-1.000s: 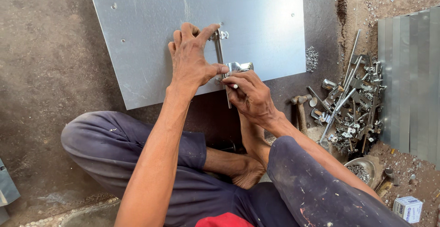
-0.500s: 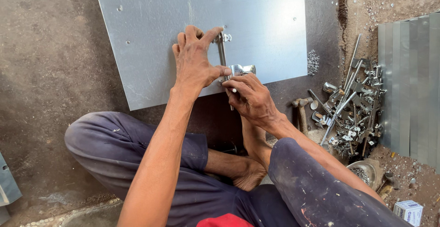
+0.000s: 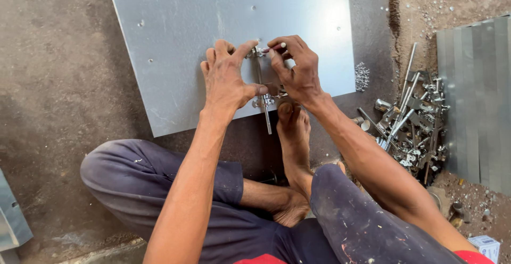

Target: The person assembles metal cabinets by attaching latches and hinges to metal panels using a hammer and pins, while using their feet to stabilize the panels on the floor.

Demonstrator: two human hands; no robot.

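Gripping a latch bolt (image 3: 263,91) at the metal sheet (image 3: 186,29) near edge: left hand (image 3: 226,77), right hand (image 3: 298,69)

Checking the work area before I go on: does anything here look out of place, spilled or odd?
Loose metal rods and fittings lie in a jumbled heap on the dirt floor right of the metal sheet. A bare foot rests at the sheet's edge, just below the bolt latch both hands hold.

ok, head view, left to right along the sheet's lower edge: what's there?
Bare floor → metal sheet → left hand → metal rod → right hand → small heap of screws → pile of metal hardware → stack of grey sheets.
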